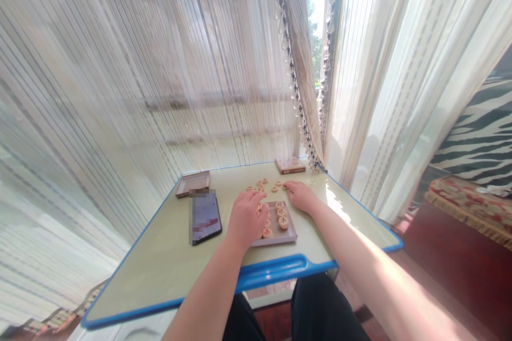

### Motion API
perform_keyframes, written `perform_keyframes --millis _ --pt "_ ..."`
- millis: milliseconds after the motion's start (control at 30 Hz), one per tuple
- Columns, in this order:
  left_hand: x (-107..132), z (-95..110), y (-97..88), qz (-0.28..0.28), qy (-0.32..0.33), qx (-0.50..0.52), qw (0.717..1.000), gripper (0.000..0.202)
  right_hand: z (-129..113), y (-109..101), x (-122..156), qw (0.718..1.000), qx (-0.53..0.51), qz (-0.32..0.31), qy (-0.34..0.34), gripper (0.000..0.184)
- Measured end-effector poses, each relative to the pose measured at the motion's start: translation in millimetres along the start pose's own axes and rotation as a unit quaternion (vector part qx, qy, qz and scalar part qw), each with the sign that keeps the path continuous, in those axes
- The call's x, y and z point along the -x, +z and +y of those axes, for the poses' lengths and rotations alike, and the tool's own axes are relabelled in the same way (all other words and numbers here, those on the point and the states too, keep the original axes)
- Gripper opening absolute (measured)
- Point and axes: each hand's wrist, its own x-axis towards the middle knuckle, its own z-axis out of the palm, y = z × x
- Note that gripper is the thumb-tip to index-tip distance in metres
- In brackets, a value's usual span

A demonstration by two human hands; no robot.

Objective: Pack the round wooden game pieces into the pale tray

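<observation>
Covering the nine o'clock side of a shallow open box [295, 238], the left hand [248, 218] is holding its fingers partly spread over round, pale pieces [283, 222]; whether it is gripping one, I cannot tell. Three pieces are lying in a column along the box's three o'clock side, showing dark marks, and one with a red mark is lying near its six o'clock wall. Just beyond the box, toward one o'clock, the right hand [300, 197] is bending its fingers slightly, its fingertips meeting a loose piece, though its grip is not showing clearly. More loose pieces [274, 189] are lying scattered toward twelve o'clock on the table [160, 256]. A tablet [206, 217] is lying at nine o'clock, a shallow tray [192, 184] is sitting at ten o'clock, and a flat closed box [290, 165] is resting toward one o'clock, near the curtain [302, 64].
</observation>
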Motion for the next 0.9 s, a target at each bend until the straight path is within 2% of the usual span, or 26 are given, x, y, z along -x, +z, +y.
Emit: perform_keyframes --millis 200,333,433,500,567,633,733,900 --pt "0 -2 2.5 0.000 0.005 0.000 1.000 0.021 4 -8 7 0.999 -0.017 0.030 0.007 0.017" --pt "1 -2 1.5 0.025 0.002 0.030 0.999 0.018 -3 -20 15 0.998 -0.031 0.055 0.026 0.014" --pt "3 2 -2.3 0.056 -0.001 0.080 0.995 0.016 -15 -33 35 0.991 -0.081 0.106 0.024 0.016" --pt "4 6 -5.4 0.062 0.001 0.108 0.992 0.015 -27 -38 56 0.976 -0.144 0.160 -0.007 0.021" --pt "5 10 -8.2 0.053 0.013 0.121 0.991 0.014 -39 -38 78 0.961 -0.179 0.205 -0.042 0.025" --pt "6 14 -10.3 0.034 0.042 0.115 0.992 0.015 -48 -33 96 0.944 -0.200 0.258 -0.049 0.032" --pt "7 20 -11.7 0.014 0.087 0.087 0.992 0.015 -56 -26 105 0.938 -0.210 0.272 -0.051 0.038" --pt "7 22 -9.1 -0.024 0.104 0.090 0.990 0.017 -58 -21 100 0.945 -0.192 0.247 -0.095 0.037"
